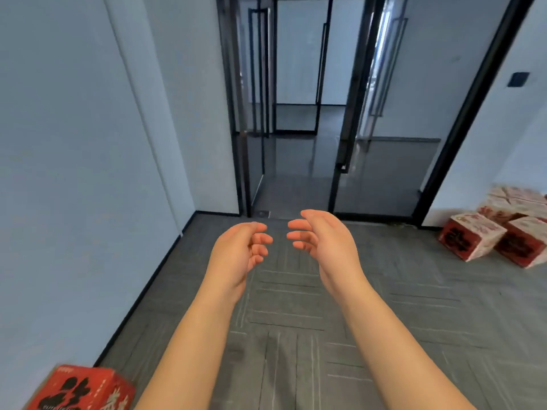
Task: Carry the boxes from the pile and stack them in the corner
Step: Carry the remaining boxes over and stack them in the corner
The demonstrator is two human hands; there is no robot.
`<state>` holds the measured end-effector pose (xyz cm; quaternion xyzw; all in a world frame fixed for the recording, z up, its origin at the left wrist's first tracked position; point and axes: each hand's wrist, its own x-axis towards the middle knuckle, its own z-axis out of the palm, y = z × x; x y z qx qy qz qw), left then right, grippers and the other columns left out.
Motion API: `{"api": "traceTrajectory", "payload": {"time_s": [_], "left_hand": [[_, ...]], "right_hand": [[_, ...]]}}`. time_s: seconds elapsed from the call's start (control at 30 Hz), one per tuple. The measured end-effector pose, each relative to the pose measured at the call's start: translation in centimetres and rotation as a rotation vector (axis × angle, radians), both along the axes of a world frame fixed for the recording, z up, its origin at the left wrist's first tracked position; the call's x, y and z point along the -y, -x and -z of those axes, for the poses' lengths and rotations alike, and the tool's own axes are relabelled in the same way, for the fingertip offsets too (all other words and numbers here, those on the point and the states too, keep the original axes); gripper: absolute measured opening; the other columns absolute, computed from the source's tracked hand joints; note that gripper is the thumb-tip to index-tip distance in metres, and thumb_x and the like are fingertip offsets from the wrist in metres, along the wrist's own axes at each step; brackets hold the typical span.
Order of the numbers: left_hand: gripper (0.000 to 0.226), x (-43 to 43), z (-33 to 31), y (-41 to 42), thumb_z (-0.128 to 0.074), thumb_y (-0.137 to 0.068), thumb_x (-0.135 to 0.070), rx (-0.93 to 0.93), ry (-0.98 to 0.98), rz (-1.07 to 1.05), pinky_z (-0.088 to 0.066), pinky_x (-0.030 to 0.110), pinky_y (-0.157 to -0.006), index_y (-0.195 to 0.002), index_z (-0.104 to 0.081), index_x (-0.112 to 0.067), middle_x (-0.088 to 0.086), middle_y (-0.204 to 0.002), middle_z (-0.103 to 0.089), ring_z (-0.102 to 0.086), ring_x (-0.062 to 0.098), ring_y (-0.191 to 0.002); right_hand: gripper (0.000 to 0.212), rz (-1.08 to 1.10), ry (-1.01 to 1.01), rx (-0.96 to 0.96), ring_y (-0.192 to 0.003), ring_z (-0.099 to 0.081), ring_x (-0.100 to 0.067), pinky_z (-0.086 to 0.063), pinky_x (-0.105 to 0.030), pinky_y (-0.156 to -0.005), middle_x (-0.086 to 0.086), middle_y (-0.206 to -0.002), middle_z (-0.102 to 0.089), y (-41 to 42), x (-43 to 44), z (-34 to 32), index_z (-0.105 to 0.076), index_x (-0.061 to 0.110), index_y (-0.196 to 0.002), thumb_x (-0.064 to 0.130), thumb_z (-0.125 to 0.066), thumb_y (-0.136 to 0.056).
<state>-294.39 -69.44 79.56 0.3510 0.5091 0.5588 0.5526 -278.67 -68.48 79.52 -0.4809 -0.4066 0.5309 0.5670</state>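
**A:** Hands, status?

**B:** Both empty. My left hand [239, 247] & right hand [322, 241] are up mid-frame, palms facing each other. Fingers are loosely curled w/ nothing between them, and they touch nothing.

**A:** Boxes?

**B:** The pile [509, 220] is at the right edge, mid-height. It's on the carpet [384, 321] against the white wall [518, 143], just beside the black door frame [461, 119]. They're red-and-white cartons, a few tilted, and the frame edge cuts some off. There's also one red box [85, 389] at the bottom left, against the left wall [74, 173]. That's prob. where the stack starts, but I can't say for sure.

**A:** How'll they handle?

**B:** It's printed cardboard, so I'd guess stiff-ish sides, w/ corners that crush if squeezed hard. I can't tell the weight from here. They look closed, so I'd assume full, not light. The print may be a bit slick on bare palms.

**A:** Where to grab?

**B:** I can't see any handles. I'd take the nearest box [470, 239], front left of the pile. Both hands, palms flat & low on opposite sides, fingers hooked under the bottom edge. I wouldn't lift it by the top flaps.
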Motion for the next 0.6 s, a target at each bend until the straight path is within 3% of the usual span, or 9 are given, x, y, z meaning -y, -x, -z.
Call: {"api": "traceTrajectory", "payload": {"time_s": [0.27, 0.4, 0.6], "left_hand": [[0.017, -5.5, -2.4, -28.8, -0.058, -0.095, -0.014, -0.015, -0.02, 0.323, -0.042, 0.027, -0.055, -0.104, -0.068, -0.003, 0.01, -0.078, -0.069, -0.055, 0.018, -0.058], [0.017, -8.0, -3.0, -40.1, -0.058, -0.095, -0.014, -0.034, -0.034, 0.457, -0.043, 0.028, -0.058, -0.103, -0.069, -0.004, 0.01, -0.08, -0.07, -0.056, 0.018, -0.059], [0.018, -12.7, -2.0, -55.6, -0.053, -0.101, -0.017, 0.007, -0.028, 0.65, -0.044, 0.026, -0.057, -0.103, -0.067, -0.005, 0.009, -0.081, -0.07, -0.058, 0.015, -0.06]], "right_hand": [[0.014, 0.334, -0.011, -0.046, -0.079, -0.074, -0.018, -0.055, -0.031, -0.072, -0.009, -0.097, -0.079, -29.6, -1.1, -0.9, -0.068, 0.013, -0.104, 0.023, -0.058, -0.104], [0.014, 0.485, -0.01, -0.066, -0.08, -0.075, -0.019, -0.057, -0.032, -0.074, -0.01, -0.096, -0.079, -40.5, -0.7, -0.9, -0.068, 0.012, -0.105, 0.021, -0.058, -0.105], [0.014, 0.702, -0.02, -0.046, -0.074, -0.074, -0.016, -0.056, -0.025, -0.063, -0.01, -0.095, -0.079, -55.0, -1.6, 0.0, -0.067, 0.011, -0.109, 0.021, -0.057, -0.106]]}}
